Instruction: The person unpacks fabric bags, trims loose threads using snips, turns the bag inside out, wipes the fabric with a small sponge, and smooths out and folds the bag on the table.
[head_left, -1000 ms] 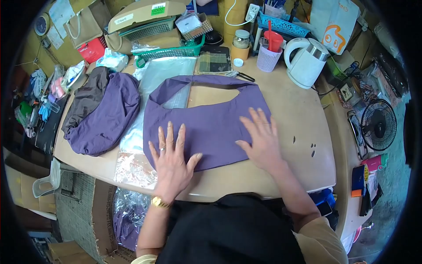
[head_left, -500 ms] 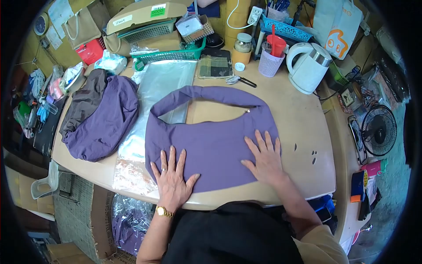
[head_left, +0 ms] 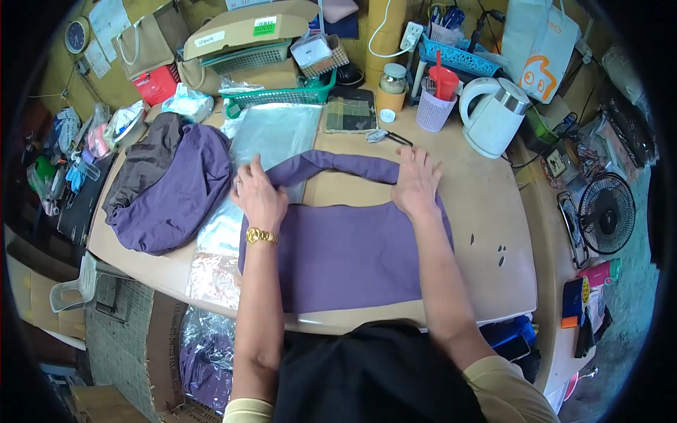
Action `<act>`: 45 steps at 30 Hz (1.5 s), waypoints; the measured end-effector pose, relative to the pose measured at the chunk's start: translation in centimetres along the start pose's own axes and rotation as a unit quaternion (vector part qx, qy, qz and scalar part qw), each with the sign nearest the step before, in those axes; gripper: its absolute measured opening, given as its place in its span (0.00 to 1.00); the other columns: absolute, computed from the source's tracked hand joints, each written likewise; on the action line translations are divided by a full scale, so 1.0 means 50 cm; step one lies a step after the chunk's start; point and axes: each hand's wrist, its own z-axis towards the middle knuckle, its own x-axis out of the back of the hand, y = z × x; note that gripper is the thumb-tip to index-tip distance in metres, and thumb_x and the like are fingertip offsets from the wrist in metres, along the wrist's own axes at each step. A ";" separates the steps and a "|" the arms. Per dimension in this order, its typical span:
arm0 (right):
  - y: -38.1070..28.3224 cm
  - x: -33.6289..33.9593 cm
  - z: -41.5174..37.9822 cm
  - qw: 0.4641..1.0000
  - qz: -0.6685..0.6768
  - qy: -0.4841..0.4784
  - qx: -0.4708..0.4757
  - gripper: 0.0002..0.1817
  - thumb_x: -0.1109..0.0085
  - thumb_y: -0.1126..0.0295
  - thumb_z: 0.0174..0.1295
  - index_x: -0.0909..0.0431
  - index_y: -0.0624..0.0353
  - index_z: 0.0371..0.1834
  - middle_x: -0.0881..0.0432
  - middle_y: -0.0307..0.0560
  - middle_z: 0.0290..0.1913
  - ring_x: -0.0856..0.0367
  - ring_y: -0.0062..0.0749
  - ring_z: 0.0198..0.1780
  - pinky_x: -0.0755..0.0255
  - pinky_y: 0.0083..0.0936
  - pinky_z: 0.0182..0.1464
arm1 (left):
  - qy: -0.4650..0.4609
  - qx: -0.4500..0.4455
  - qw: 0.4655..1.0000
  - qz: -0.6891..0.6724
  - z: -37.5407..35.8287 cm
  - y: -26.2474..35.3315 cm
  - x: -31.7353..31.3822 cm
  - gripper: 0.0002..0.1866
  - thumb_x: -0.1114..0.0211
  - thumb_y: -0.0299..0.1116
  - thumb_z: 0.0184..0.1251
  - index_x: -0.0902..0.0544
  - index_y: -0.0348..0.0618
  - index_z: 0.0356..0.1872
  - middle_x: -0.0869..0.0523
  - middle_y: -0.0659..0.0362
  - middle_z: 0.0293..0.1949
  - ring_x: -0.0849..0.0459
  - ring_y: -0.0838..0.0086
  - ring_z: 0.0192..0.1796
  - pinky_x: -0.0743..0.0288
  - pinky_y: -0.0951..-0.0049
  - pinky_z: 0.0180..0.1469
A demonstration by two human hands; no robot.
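A purple fabric shoulder bag [head_left: 349, 257] lies flat on the table in front of me, its wide strap arching away from me. My left hand [head_left: 259, 196] is closed around the left base of the strap, a gold watch on the wrist. At the opposite base, my right hand [head_left: 417, 185] grips the strap with bent fingers, partly hiding it. To the left is a second purple bag [head_left: 173, 187], slouched, with a dark brown part showing. Clear plastic sleeves [head_left: 278, 130] lie between the two bags and reach partly under the nearer one.
A white electric kettle [head_left: 490, 120], a lilac basket cup [head_left: 435, 113] and a jar [head_left: 392, 81] stand at the back right. Green baskets [head_left: 282, 97] line the back. A fan [head_left: 608, 211] is at the right. Below left, an open carton [head_left: 161, 352] holds plastic-wrapped purple items.
Both hands have moved away from me, from lying flat on the bag's body to gripping the strap bases. The strap now sits lower and looks more folded.
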 end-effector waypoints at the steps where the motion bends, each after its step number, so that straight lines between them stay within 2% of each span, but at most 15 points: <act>1: 0.017 -0.032 0.003 0.998 -0.018 -0.014 -0.051 0.25 0.35 0.79 0.52 0.25 0.54 0.56 0.23 0.50 0.52 0.24 0.49 0.60 0.38 0.51 0.65 | -0.009 0.029 0.999 -0.013 -0.001 -0.020 -0.027 0.27 0.28 0.27 0.53 0.22 0.45 0.57 0.22 0.52 0.55 0.23 0.54 0.60 0.32 0.47 0.63; 8: 0.147 -0.088 -0.065 0.964 0.195 0.051 -0.172 0.17 0.38 0.81 0.50 0.20 0.51 0.44 0.17 0.41 0.41 0.19 0.43 0.51 0.37 0.44 0.62 | 0.038 0.049 0.975 -0.213 -0.035 -0.126 -0.085 0.11 0.36 0.16 0.49 0.21 0.37 0.35 0.19 0.48 0.35 0.17 0.51 0.40 0.24 0.61 0.46; 10: 0.154 -0.100 -0.064 0.961 0.198 0.067 -0.179 0.13 0.38 0.81 0.50 0.18 0.52 0.38 0.16 0.41 0.40 0.18 0.43 0.47 0.36 0.42 0.61 | 0.006 0.097 0.972 -0.212 -0.036 -0.122 -0.079 0.13 0.39 0.15 0.50 0.18 0.37 0.38 0.17 0.49 0.36 0.16 0.53 0.41 0.23 0.60 0.46; 12: 0.160 -0.103 -0.062 0.958 0.207 0.063 -0.190 0.11 0.39 0.81 0.51 0.18 0.53 0.36 0.16 0.42 0.39 0.18 0.44 0.46 0.34 0.42 0.59 | 0.038 0.022 0.974 -0.222 -0.033 -0.112 -0.069 0.18 0.41 0.14 0.51 0.15 0.39 0.44 0.16 0.51 0.39 0.15 0.54 0.43 0.23 0.61 0.47; 19: 0.155 -0.101 -0.060 0.949 0.235 0.065 -0.200 0.08 0.37 0.81 0.50 0.19 0.57 0.33 0.16 0.45 0.36 0.18 0.48 0.41 0.29 0.42 0.51 | -0.031 0.046 0.979 -0.197 -0.028 -0.116 -0.076 0.21 0.40 0.17 0.52 0.14 0.40 0.49 0.15 0.52 0.40 0.16 0.53 0.45 0.23 0.60 0.51; 21: 0.153 -0.102 -0.060 0.948 0.235 0.060 -0.207 0.08 0.35 0.81 0.51 0.19 0.58 0.34 0.16 0.46 0.36 0.17 0.48 0.41 0.29 0.41 0.51 | 0.086 -0.003 0.984 -0.154 -0.021 -0.091 -0.057 0.25 0.36 0.24 0.52 0.17 0.42 0.55 0.16 0.52 0.47 0.19 0.50 0.52 0.29 0.50 0.58; 24: 0.153 -0.109 -0.052 0.952 0.220 0.066 -0.204 0.07 0.33 0.80 0.52 0.19 0.58 0.33 0.17 0.47 0.35 0.17 0.48 0.41 0.29 0.41 0.51 | 0.122 -0.048 0.979 -0.155 -0.042 0.013 0.029 0.31 0.33 0.32 0.50 0.21 0.44 0.61 0.20 0.50 0.54 0.23 0.48 0.58 0.37 0.40 0.63; 26: 0.156 -0.110 -0.059 0.958 0.206 0.065 -0.189 0.07 0.32 0.79 0.53 0.19 0.58 0.33 0.17 0.47 0.34 0.17 0.48 0.40 0.29 0.41 0.51 | -0.154 -0.173 0.951 -0.205 -0.111 0.083 0.075 0.32 0.31 0.41 0.56 0.23 0.48 0.65 0.24 0.48 0.63 0.27 0.48 0.67 0.42 0.37 0.68; 28: 0.156 -0.108 -0.056 0.956 0.207 0.030 -0.206 0.09 0.31 0.78 0.53 0.18 0.56 0.37 0.17 0.46 0.40 0.18 0.46 0.46 0.31 0.43 0.55 | -0.268 -0.265 0.906 -0.192 -0.180 0.178 0.099 0.36 0.33 0.55 0.63 0.25 0.52 0.71 0.31 0.47 0.73 0.37 0.44 0.76 0.49 0.32 0.73; 33: 0.074 -0.029 -0.038 0.988 0.041 0.143 -0.038 0.21 0.31 0.73 0.52 0.19 0.51 0.52 0.21 0.48 0.56 0.26 0.48 0.60 0.38 0.50 0.63 | -0.334 -0.269 0.897 -0.111 -0.240 0.170 0.036 0.44 0.40 0.70 0.64 0.32 0.59 0.77 0.41 0.48 0.81 0.49 0.42 0.82 0.59 0.23 0.74; 35: 0.009 -0.002 -0.063 0.976 0.209 0.050 0.016 0.22 0.30 0.71 0.52 0.20 0.54 0.53 0.21 0.51 0.57 0.28 0.53 0.63 0.39 0.53 0.67 | -0.350 -0.264 0.893 -0.106 -0.236 0.179 0.038 0.44 0.41 0.69 0.65 0.33 0.58 0.78 0.44 0.49 0.82 0.52 0.43 0.83 0.61 0.21 0.74; 36: -0.032 0.021 -0.094 0.968 0.236 -0.028 0.074 0.27 0.34 0.66 0.57 0.23 0.56 0.62 0.27 0.56 0.68 0.35 0.56 0.73 0.47 0.59 0.74 | -0.350 -0.280 0.886 -0.118 -0.244 0.174 0.029 0.44 0.41 0.69 0.65 0.33 0.58 0.78 0.44 0.49 0.82 0.52 0.43 0.83 0.61 0.21 0.74; 38: -0.103 0.049 -0.184 0.930 0.255 -0.241 0.114 0.37 0.37 0.55 0.62 0.33 0.58 0.74 0.39 0.58 0.79 0.47 0.54 0.82 0.56 0.68 0.77 | -0.328 -0.344 0.876 0.082 -0.262 0.160 0.001 0.44 0.41 0.68 0.65 0.34 0.59 0.79 0.45 0.50 0.82 0.53 0.43 0.83 0.62 0.21 0.74; 42: -0.029 0.090 -0.230 0.918 0.207 -0.289 0.175 0.43 0.37 0.51 0.63 0.40 0.52 0.80 0.44 0.57 0.82 0.49 0.56 0.83 0.59 0.75 0.75 | -0.336 -0.328 0.883 -0.023 -0.247 0.178 0.022 0.44 0.40 0.66 0.65 0.34 0.59 0.79 0.45 0.50 0.83 0.53 0.42 0.83 0.63 0.21 0.74; 45: 0.100 0.080 -0.176 0.924 0.044 -0.315 0.211 0.40 0.46 0.44 0.70 0.41 0.49 0.81 0.46 0.54 0.83 0.54 0.52 0.85 0.62 0.77 0.75 | -0.357 -0.276 0.889 -0.075 -0.240 0.191 0.036 0.46 0.40 0.70 0.62 0.34 0.60 0.79 0.43 0.50 0.82 0.52 0.41 0.83 0.63 0.21 0.74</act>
